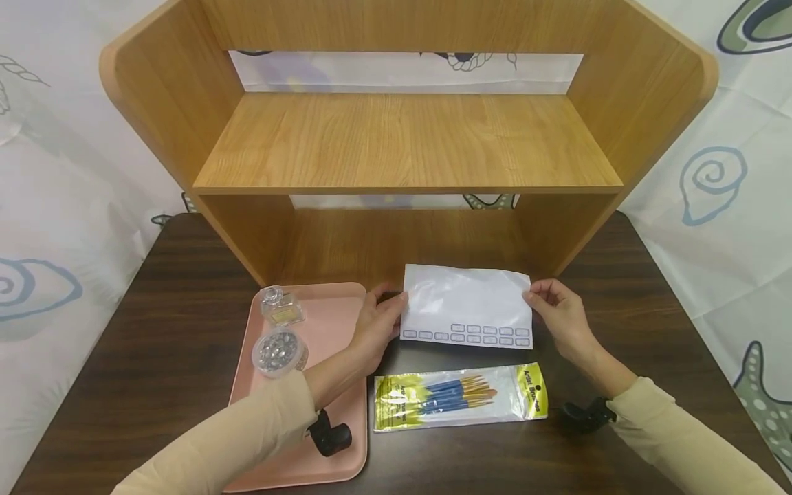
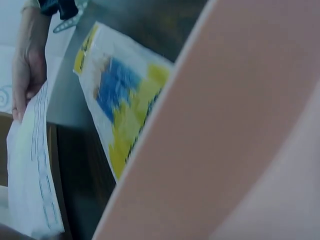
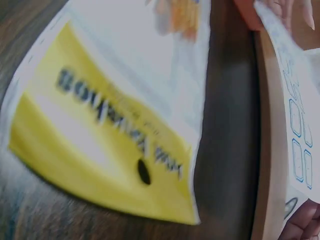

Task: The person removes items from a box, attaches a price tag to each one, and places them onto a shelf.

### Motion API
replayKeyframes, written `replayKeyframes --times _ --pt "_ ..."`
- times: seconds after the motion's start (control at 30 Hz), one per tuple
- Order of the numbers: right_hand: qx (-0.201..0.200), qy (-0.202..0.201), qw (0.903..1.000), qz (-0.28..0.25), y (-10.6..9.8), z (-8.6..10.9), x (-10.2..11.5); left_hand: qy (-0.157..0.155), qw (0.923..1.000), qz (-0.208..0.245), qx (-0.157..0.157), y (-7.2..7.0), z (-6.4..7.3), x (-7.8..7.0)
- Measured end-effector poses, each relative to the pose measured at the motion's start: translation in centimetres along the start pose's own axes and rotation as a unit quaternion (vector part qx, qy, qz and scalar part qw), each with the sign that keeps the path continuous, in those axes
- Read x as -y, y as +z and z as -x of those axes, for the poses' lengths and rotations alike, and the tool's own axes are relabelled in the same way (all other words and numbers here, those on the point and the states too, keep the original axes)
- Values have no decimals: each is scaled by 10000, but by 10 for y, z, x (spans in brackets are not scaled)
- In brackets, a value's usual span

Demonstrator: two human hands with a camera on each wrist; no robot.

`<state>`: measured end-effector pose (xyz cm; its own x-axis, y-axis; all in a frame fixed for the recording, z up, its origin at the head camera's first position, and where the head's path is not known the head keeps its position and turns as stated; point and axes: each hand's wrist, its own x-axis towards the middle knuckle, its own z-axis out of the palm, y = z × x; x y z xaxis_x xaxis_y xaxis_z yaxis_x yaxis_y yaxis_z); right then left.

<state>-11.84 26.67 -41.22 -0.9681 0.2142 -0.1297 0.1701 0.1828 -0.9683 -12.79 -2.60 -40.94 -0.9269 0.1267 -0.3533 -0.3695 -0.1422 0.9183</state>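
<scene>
A glossy white sheet (image 1: 465,302) with rows of small blue-outlined boxes along its lower edge is held up at the front of the shelf's lower level. My left hand (image 1: 374,324) pinches its left edge, while my right hand (image 1: 564,317) pinches the right edge between thumb and fingers. Just below the sheet, a clear and yellow packet of artist brushes (image 1: 460,397) with blue handles lies flat on the table. In the left wrist view the sheet (image 2: 30,165) appears edge-on, and the right wrist view shows its printed boxes (image 3: 300,135) close up.
A two-level wooden shelf (image 1: 402,141) stands at the back of the dark table (image 1: 124,330). On the left, a pink tray (image 1: 334,302) holds a small glass bottle (image 1: 283,309) and a round clear tub (image 1: 280,352) of silvery pieces. My left forearm crosses above the tray.
</scene>
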Motion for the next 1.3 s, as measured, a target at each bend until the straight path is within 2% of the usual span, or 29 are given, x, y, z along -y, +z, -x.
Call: replayKeyframes --times 0.07,0.2,0.3,0.47,0.57,0.77,1.03,1.3 --pt "-50 79 9995 -303 1 1 4 151 9998 67 -125 -1 7 -1" --pt "-96 171 9968 -780 3 3 11 396 9978 -118 -523 0 24 -1" --pt "-123 193 9948 -994 3 5 15 337 9969 -230 -678 6 37 0" --pt "-183 238 9932 -1121 5 9 21 22 9981 -119 -596 23 57 6" --pt "-222 255 9929 -1142 7 11 25 -30 9990 -30 -439 31 63 10" --pt "-232 215 9913 -1274 12 15 28 46 9996 248 -115 43 57 14" --pt "-237 273 9881 -1495 18 19 27 -18 9978 556 -374 53 47 13" --pt "-245 313 9871 -1553 20 21 22 210 9976 529 -397 53 39 15"
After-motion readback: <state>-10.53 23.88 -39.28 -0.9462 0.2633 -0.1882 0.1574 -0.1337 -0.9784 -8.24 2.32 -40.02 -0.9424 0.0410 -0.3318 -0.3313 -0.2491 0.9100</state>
